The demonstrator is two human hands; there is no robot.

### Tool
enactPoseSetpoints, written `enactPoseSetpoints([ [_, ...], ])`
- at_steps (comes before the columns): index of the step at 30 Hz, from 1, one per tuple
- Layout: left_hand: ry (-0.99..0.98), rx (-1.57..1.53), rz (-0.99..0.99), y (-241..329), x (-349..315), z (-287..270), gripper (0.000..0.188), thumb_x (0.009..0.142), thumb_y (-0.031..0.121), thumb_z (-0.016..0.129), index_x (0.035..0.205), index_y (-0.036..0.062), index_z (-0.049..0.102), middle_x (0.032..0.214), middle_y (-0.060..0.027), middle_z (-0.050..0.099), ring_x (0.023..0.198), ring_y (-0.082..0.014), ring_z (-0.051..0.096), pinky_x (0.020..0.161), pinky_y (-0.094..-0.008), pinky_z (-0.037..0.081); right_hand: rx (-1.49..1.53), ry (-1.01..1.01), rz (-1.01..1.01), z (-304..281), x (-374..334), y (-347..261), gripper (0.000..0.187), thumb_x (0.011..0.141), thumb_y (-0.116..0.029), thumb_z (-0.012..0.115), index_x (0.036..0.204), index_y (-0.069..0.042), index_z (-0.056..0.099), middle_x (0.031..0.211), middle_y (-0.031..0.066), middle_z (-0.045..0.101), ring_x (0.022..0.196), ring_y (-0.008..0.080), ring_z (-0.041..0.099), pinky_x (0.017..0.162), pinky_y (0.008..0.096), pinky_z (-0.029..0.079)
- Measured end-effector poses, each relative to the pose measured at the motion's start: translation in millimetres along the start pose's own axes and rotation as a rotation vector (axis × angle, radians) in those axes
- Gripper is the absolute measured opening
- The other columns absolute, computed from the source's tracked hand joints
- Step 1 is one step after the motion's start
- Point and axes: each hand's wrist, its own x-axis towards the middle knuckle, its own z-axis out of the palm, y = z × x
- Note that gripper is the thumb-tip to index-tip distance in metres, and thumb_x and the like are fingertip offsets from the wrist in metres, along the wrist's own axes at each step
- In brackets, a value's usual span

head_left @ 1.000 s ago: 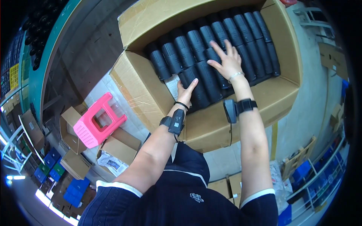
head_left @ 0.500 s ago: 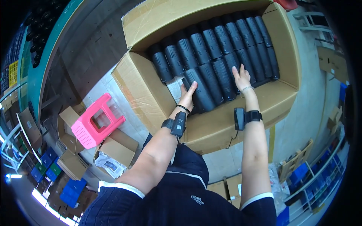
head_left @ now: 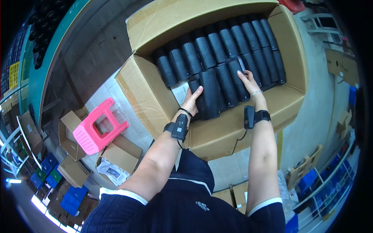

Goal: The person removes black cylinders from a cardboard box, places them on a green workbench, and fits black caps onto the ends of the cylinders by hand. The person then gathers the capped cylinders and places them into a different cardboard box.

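Two rows of black cylindrical casings with perforated sides (head_left: 203, 50) lie packed in a large open cardboard box (head_left: 149, 89). At the near row's left end, my left hand (head_left: 190, 101) is closed round the end casing (head_left: 195, 84), thumb on top and the other fingers mostly hidden. Beside it a casing (head_left: 211, 91) sits higher than its neighbours and slightly askew. Farther right, my right hand (head_left: 250, 80) grips another near-row casing (head_left: 236, 75) by its right side. That casing tilts, and a light gap shows along its upper right edge.
Flat pale material (head_left: 180, 91) shows in the box's left corner. A pink plastic stool (head_left: 87, 136) and an open small carton (head_left: 126, 149) stand left of the box. A green-edged table (head_left: 42, 89) with black parts is at the far left; a wooden pallet (head_left: 307, 167) lies at right.
An extra casing now shows at the near row's left end under my left hand, and its neighbour has turned more upright. My right hand has closed on a casing, which has tilted.
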Motion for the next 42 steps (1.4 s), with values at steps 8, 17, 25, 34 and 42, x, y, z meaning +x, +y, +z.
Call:
enactPoseSetpoints([
  [8,-0.055,-0.043,-0.131,-5,12,-1,0.067,0.078,0.036,0.074,0.130,0.0070,0.044,0.124,-0.0146,0.055,0.114,-0.0295,0.053,0.097,-0.0487,0.043,0.387,-0.368,0.018,-23,-1,6,0.091,0.078,-0.048,0.070,0.145,-0.007,0.025,0.138,0.0165,0.040,0.125,0.0281,0.041,0.101,0.0376,0.039],
  [17,-0.041,-0.161,-0.214,-13,19,4,0.064,0.078,0.040,0.073,0.127,0.0086,0.047,0.123,-0.0138,0.056,0.114,-0.0302,0.052,0.100,-0.0529,0.038,0.754,-0.639,0.036,-38,18,41,0.097,0.070,-0.044,0.079,0.146,-0.011,0.028,0.138,0.0053,0.045,0.127,0.0202,0.042,0.106,0.0356,0.035],
  [25,-0.122,-0.283,-0.207,-13,26,-9,0.060,0.077,0.033,0.074,0.125,0.0070,0.050,0.121,-0.0131,0.058,0.112,-0.0298,0.055,0.102,-0.0492,0.038,0.595,-0.628,0.001,-47,19,26,0.104,0.070,-0.046,0.078,0.148,-0.010,0.019,0.144,0.0086,0.036,0.130,0.0204,0.037,0.107,0.0351,0.033],
  [34,-0.134,-0.369,-0.200,-23,26,-5,0.058,0.075,0.034,0.077,0.121,0.0056,0.054,0.120,-0.0132,0.060,0.112,-0.0297,0.056,0.102,-0.0489,0.039,0.717,-0.458,0.219,-50,18,23,0.083,0.073,-0.048,0.076,0.135,-0.003,0.043,0.129,0.0120,0.054,0.116,0.0214,0.052,0.101,0.0354,0.042],
  [42,-0.258,-0.447,-0.229,-23,35,-13,0.058,0.075,0.031,0.076,0.122,0.0049,0.054,0.120,-0.0146,0.060,0.111,-0.0312,0.056,0.102,-0.0491,0.039,0.714,-0.589,0.312,-41,20,24,0.073,0.072,-0.048,0.076,0.124,-0.002,0.054,0.119,0.0132,0.061,0.110,0.0256,0.058,0.098,0.0398,0.045],
])
